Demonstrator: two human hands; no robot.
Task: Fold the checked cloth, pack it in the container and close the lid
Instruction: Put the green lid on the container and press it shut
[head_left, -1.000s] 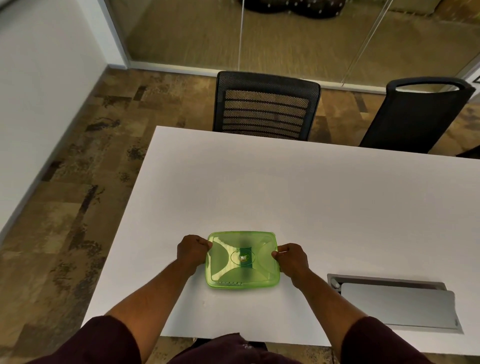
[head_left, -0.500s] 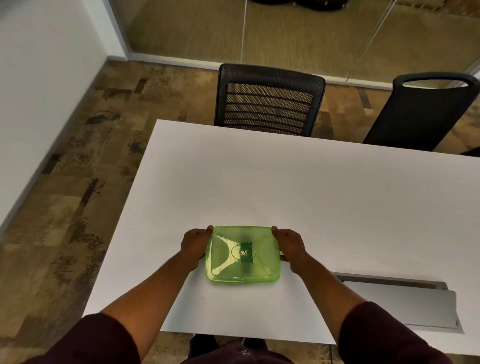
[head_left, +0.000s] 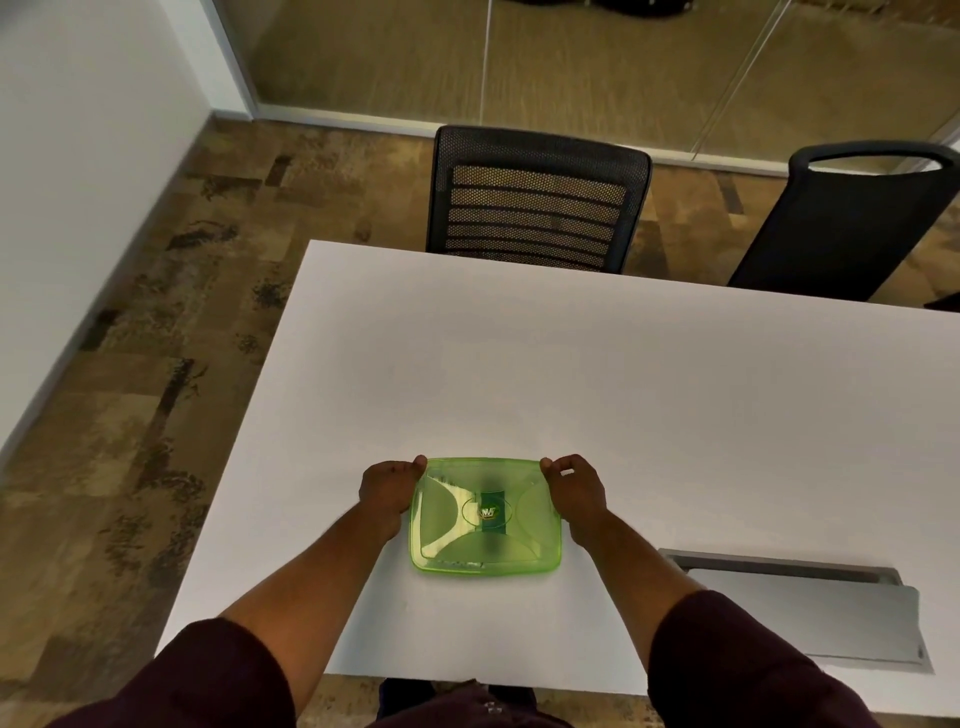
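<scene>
A translucent green container (head_left: 485, 519) with its lid on sits near the front of the white table (head_left: 623, 389). A dark shape shows faintly through the lid; the checked cloth itself cannot be made out. My left hand (head_left: 387, 488) grips the container's left edge, thumb at the far left corner. On the opposite edge, my right hand (head_left: 574, 491) holds the container with fingers curled at the far right corner.
Two black chairs (head_left: 535, 202) (head_left: 852, 218) stand at the table's far side. A grey cable hatch (head_left: 800, 608) is set into the table at the right front. Carpet floor lies to the left, with a glass wall beyond.
Both hands have slid along the container's sides from the middle toward its far corners. The container has stayed in place on the table.
</scene>
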